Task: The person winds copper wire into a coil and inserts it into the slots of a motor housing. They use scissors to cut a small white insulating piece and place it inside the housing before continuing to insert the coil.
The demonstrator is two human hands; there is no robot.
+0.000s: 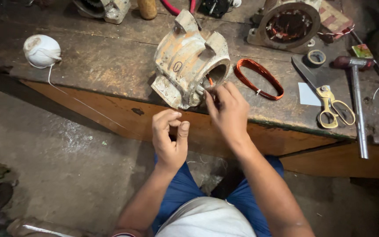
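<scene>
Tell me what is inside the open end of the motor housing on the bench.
Inside the motor housing, a bit of copper-coloured winding shows at the rim. The right hand covers part of the opening; deeper inside is dark.

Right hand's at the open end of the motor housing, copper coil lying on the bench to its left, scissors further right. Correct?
One thing is off: the head view shows the copper coil lying to the right of the motor housing, between it and the scissors. The right hand is at the housing's open end, as you say.
</scene>
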